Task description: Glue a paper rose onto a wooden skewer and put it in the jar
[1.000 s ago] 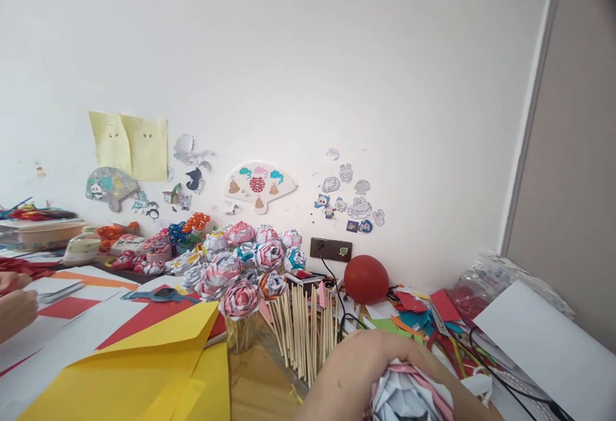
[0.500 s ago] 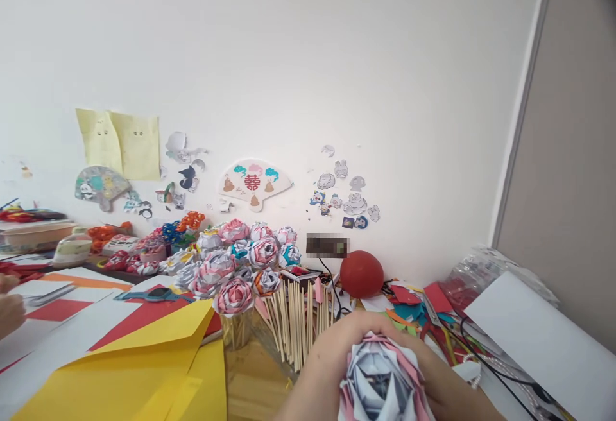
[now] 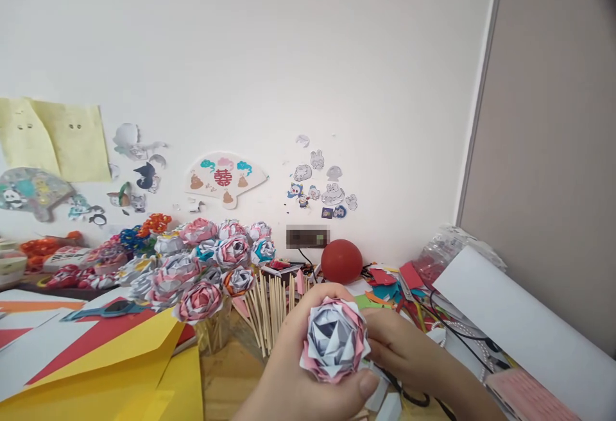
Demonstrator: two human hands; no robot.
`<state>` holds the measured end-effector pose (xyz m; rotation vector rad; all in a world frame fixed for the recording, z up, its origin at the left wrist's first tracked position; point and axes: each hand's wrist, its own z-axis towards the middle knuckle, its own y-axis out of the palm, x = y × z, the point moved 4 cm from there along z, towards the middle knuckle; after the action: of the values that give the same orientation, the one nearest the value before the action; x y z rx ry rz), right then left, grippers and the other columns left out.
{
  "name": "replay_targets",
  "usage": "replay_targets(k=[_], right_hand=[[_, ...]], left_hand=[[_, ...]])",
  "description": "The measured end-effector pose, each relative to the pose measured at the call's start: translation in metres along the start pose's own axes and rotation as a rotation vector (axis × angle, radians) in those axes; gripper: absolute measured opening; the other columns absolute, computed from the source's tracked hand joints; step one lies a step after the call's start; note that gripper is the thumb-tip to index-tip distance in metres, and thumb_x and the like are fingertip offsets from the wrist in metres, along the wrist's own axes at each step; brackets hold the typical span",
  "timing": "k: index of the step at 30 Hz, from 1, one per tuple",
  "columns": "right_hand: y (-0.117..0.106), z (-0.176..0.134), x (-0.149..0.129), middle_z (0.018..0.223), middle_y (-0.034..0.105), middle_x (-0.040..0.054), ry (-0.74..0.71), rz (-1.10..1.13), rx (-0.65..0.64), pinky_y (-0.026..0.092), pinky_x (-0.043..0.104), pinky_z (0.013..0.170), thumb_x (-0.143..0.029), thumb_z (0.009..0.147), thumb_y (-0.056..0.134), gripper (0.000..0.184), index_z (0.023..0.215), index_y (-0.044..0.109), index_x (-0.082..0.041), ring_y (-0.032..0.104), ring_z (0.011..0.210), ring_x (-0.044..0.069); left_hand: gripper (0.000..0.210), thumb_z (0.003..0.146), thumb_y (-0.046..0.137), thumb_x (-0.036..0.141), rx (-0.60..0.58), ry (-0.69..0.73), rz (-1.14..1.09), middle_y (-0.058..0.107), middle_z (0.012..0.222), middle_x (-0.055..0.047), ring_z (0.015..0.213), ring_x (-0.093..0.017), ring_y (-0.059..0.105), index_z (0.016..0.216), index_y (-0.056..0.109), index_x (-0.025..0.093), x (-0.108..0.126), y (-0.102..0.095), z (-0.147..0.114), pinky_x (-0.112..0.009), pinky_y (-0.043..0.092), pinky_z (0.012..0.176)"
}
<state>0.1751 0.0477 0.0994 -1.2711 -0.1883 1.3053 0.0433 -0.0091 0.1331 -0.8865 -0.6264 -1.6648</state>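
A folded paper flower [image 3: 335,339] with white and pink petals faces me, low in the middle of the view. My left hand [image 3: 298,357] is wrapped around it from the left, its thumb along the lower edge. At the flower's right side, my right hand [image 3: 404,347] has its fingers curled against it, with the fingertips hidden behind the petals. Beyond my left hand stands a bunch of thin wooden sticks [image 3: 269,312]. To their left is a cluster of finished paper flowers [image 3: 199,301] on sticks.
Yellow paper [image 3: 120,369] covers the front left of the table, near a blue watch [image 3: 113,309]. A red balloon [image 3: 341,261] rests by the wall. Coloured scraps [image 3: 389,289], black cables and a large white sheet [image 3: 520,318] lie on the right.
The view has swung right. My hands have raised the flower, and my right hand has shifted from around it to its right side. The person's hand at the far left is out of view.
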Motion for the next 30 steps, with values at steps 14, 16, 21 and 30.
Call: replay_targets(k=[14,16,21,30], right_hand=[[0.006,0.003,-0.027,0.056,0.041,-0.0039,0.138,0.055,-0.004,0.026,0.020,0.048,-0.056,0.087,0.032,0.050,0.071,0.057,-0.016,0.040,0.051,0.009],[0.007,0.003,-0.026,0.057,0.042,-0.0037,0.148,0.068,0.002,0.026,0.020,0.048,-0.056,0.087,0.033,0.048,0.071,0.055,-0.016,0.040,0.052,0.009],[0.006,0.002,-0.015,0.052,0.041,-0.0042,0.193,0.157,0.042,0.029,0.021,0.050,-0.053,0.090,0.026,0.051,0.073,0.057,-0.017,0.040,0.048,0.009],[0.009,0.002,-0.013,0.049,0.030,-0.0079,0.160,0.591,0.109,0.022,0.019,0.043,-0.058,0.083,0.039,0.045,0.077,0.052,-0.015,0.027,0.044,0.007]], left_hand=[[0.050,0.056,0.074,0.043,0.332,-0.029,-0.257,0.058,0.070,-0.001,0.062,-0.017,0.055,0.096,0.052,0.021,-0.021,-0.014,0.005,-0.024,0.043,0.054],[0.052,0.056,0.075,0.042,0.368,-0.052,-0.246,0.059,0.073,-0.001,0.064,-0.017,0.055,0.098,0.052,0.022,-0.022,-0.015,0.005,-0.024,0.044,0.055],[0.085,0.044,0.079,0.049,0.351,-0.027,-0.277,0.061,0.099,-0.007,0.087,-0.025,0.059,0.116,0.043,0.023,-0.011,-0.015,0.011,-0.031,0.046,0.072],[0.081,0.049,0.080,0.042,0.274,-0.103,-0.137,0.061,0.102,-0.007,0.088,-0.025,0.060,0.119,0.041,0.026,0.012,-0.031,-0.001,-0.030,0.047,0.072]])
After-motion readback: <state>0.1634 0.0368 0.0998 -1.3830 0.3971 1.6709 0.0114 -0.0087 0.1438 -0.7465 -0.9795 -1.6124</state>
